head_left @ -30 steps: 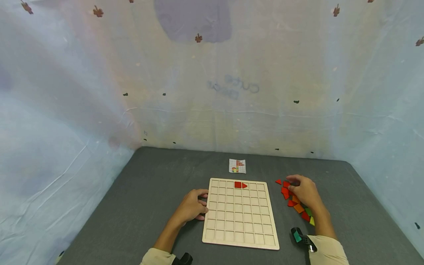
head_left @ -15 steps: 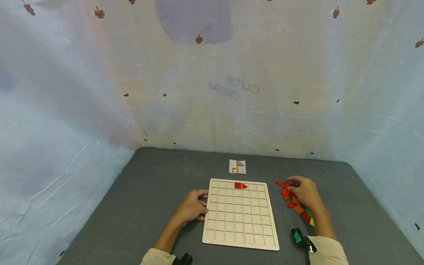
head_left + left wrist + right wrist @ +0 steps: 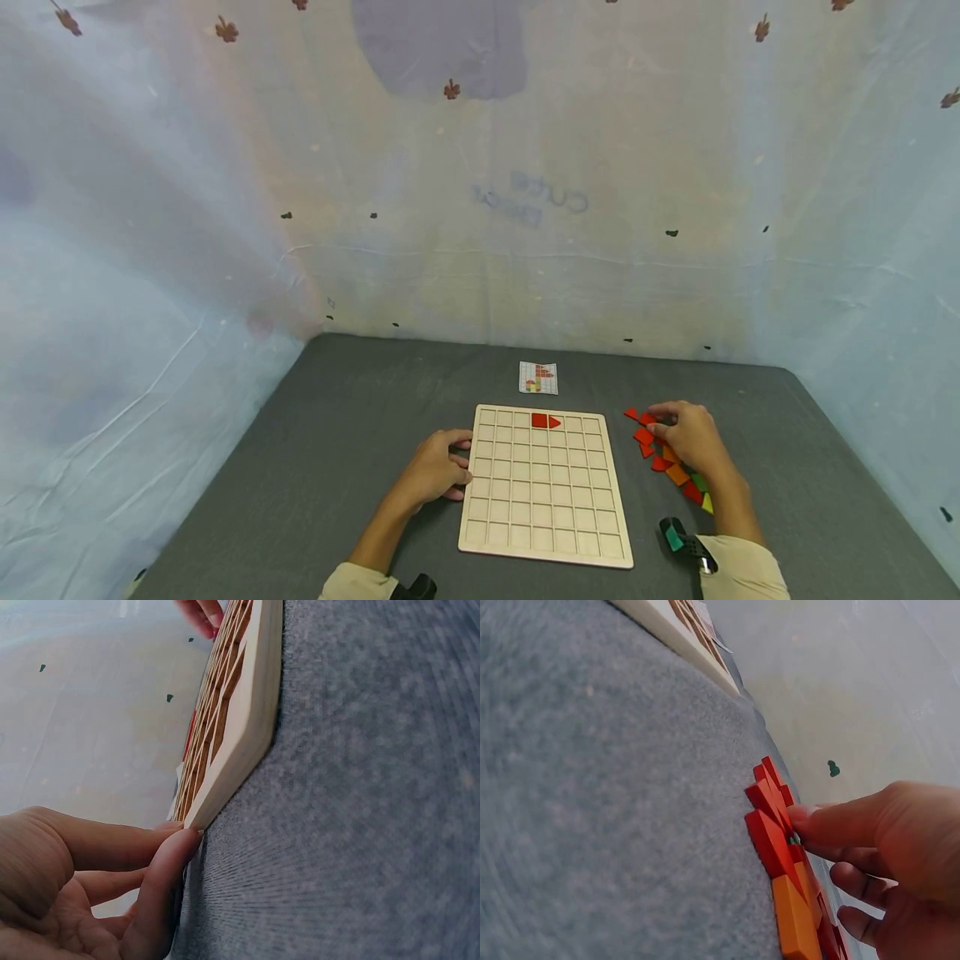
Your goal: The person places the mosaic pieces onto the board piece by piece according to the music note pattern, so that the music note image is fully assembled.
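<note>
My left hand (image 3: 435, 465) is at the left edge of a pale wooden grid board (image 3: 547, 487). In the left wrist view its thumb and a finger pinch the corner of that board. Two red tiles lie in the board's top row, a square (image 3: 538, 421) and a triangle (image 3: 554, 422). To the right, my right hand (image 3: 692, 433) is over a loose group of coloured tiles. Its thumb and index fingertips touch red tiles (image 3: 765, 796), with a small gap between them. The palm hides part of the group.
A small printed card (image 3: 538, 377) with a coloured grid pattern lies behind the board. Orange (image 3: 677, 475), green (image 3: 699, 482) and yellow (image 3: 707, 502) tiles trail towards the right wrist. Printed sheeting (image 3: 480, 250) rises behind the grey table (image 3: 375, 392).
Under the right fingertips, the red tiles have shifted slightly and spread apart, one sliding a little left. The left hand and the board stay where they were.
</note>
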The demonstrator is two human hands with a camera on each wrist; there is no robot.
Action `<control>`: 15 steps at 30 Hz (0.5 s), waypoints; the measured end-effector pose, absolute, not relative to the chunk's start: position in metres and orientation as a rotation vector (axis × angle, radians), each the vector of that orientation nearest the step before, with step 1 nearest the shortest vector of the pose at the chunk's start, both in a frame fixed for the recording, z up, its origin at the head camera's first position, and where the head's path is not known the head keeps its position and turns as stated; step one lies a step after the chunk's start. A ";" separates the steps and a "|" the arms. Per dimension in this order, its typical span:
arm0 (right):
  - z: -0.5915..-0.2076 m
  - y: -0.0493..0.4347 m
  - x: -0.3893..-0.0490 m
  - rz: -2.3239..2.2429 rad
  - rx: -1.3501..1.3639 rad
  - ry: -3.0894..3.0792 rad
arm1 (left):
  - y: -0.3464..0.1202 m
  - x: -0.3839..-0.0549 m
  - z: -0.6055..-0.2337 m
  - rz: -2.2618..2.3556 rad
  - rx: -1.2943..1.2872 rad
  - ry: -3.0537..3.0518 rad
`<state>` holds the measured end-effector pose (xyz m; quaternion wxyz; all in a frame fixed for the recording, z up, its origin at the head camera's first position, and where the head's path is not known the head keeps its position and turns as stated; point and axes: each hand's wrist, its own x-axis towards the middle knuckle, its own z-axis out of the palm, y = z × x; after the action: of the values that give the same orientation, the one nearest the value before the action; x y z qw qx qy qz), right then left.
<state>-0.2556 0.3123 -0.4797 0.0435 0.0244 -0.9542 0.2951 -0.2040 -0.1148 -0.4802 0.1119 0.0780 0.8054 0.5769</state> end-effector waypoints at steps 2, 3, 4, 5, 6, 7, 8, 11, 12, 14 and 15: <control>-0.479 0.312 -0.255 0.908 0.094 -2.905 | -0.115 -0.204 -0.480 1.692 0.231 2.367; -0.479 0.312 -0.255 0.908 0.104 -2.899 | -0.115 -0.204 -0.481 1.692 0.231 2.368; -0.479 0.311 -0.255 0.912 0.112 -2.892 | -0.115 -0.204 -0.481 1.692 0.230 2.368; -0.479 0.310 -0.255 0.921 0.118 -2.884 | -0.115 -0.204 -0.481 1.692 0.229 2.368; -0.479 0.309 -0.254 0.925 0.125 -2.877 | -0.115 -0.204 -0.481 1.692 0.228 2.367; -0.478 0.308 -0.254 0.933 0.130 -2.873 | -0.115 -0.204 -0.481 1.694 0.228 2.367; -0.477 0.306 -0.254 0.941 0.134 -2.870 | -0.115 -0.204 -0.481 1.692 0.225 2.368; -0.474 0.301 -0.253 0.972 0.132 -2.866 | -0.115 -0.204 -0.481 1.695 0.225 2.367; -0.473 0.299 -0.253 0.978 0.138 -2.866 | -0.115 -0.204 -0.480 1.695 0.224 2.367; -0.471 0.295 -0.253 0.993 0.143 -2.863 | -0.114 -0.204 -0.480 1.696 0.227 2.368; -0.471 0.293 -0.253 1.003 0.149 -2.860 | -0.115 -0.204 -0.480 1.698 0.228 2.368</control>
<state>-0.2532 0.2932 -0.4711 0.0534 0.0491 -0.9412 0.3300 -0.2039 -0.1145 -0.4799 0.1090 0.0777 0.8053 0.5775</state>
